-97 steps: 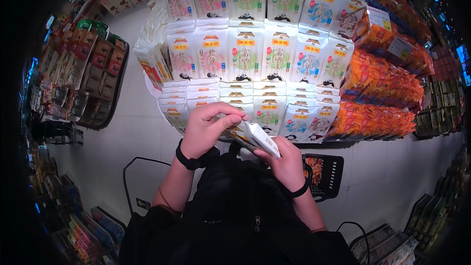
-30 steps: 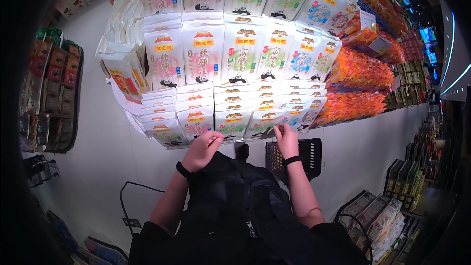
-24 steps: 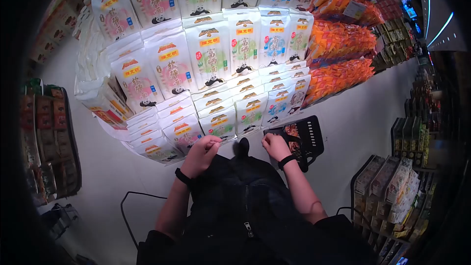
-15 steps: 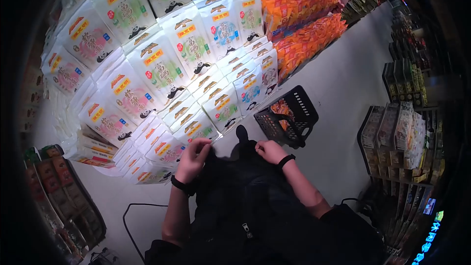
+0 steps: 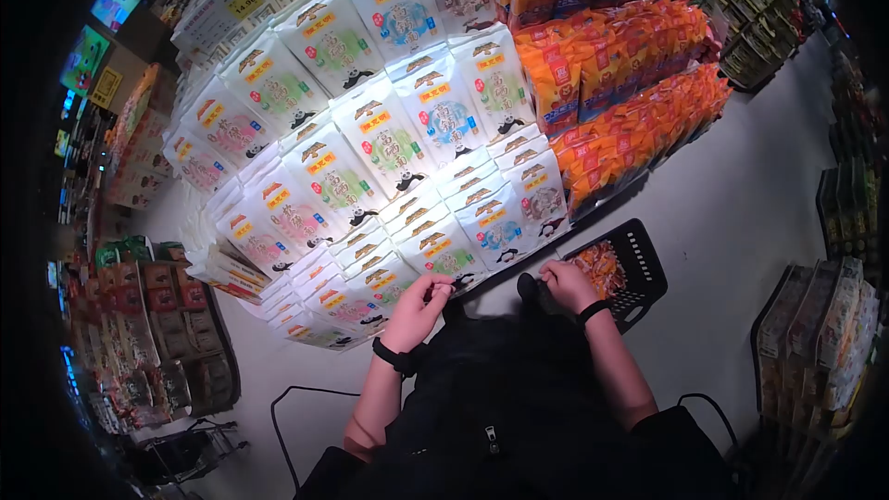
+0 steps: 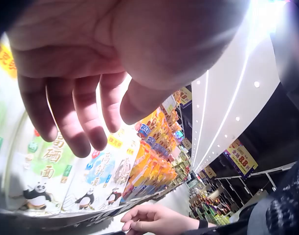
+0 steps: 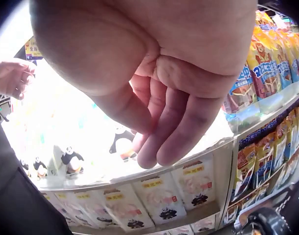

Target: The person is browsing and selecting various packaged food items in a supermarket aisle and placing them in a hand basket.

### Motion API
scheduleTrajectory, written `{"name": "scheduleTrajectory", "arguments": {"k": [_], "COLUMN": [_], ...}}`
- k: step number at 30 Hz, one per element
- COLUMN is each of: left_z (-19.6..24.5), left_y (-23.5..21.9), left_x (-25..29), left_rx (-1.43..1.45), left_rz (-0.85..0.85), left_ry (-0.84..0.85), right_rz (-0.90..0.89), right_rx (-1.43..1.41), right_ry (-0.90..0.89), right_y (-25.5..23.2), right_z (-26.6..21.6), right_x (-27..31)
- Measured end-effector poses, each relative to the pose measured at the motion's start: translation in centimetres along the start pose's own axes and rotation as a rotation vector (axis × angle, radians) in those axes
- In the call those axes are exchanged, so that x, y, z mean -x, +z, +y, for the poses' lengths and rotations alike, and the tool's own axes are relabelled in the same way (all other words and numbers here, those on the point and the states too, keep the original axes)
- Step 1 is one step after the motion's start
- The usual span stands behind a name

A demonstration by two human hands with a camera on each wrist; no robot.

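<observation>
White packs of dried noodles [image 5: 378,146] with panda prints stand in tiered rows before me in the head view. My left hand [image 5: 417,313] hovers over the front edge of the lowest row, holding nothing. Its fingers [image 6: 81,115] hang loosely bent in the left wrist view, with noodle packs behind them. Farther right, my right hand [image 5: 569,285] overlaps the near side of a black shopping basket [image 5: 645,268] in the head view. The fingers [image 7: 181,129] of that hand are relaxed and slightly curled, with nothing between them.
Orange snack bags [image 5: 625,143] fill the shelves right of the noodles. Orange-and-white packets [image 5: 602,268] lie in the basket on the floor. Low display racks stand at the left [image 5: 162,324] and right [image 5: 815,343], with grey floor [image 5: 708,250] between.
Earlier both hands held a white noodle pack; by one second ago they had released it. The view swung right, then partly back. The hands remain low and apart.
</observation>
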State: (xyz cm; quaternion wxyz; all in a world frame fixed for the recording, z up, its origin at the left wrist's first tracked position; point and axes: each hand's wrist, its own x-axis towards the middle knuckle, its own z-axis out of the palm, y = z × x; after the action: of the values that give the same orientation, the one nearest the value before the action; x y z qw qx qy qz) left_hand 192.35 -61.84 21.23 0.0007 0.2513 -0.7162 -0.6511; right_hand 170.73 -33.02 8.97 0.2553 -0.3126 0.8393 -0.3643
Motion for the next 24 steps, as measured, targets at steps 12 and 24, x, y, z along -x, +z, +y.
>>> {"name": "scheduleTrajectory", "arguments": {"k": [12, 24], "left_z": [6.0, 3.5], "left_y": [9.0, 2.8], "left_x": [-2.4, 1.2], "left_rx": [-0.197, -0.075], "left_rz": [0.081, 0.337], "left_ry": [0.083, 0.136], "right_rz": [-0.215, -0.346], "right_rx": [-0.404, -0.448], "right_ry": [-0.096, -0.302], "right_y": [-6.8, -3.2], "right_z": [2.3, -12.6], "right_x": [-3.8, -12.4]}}
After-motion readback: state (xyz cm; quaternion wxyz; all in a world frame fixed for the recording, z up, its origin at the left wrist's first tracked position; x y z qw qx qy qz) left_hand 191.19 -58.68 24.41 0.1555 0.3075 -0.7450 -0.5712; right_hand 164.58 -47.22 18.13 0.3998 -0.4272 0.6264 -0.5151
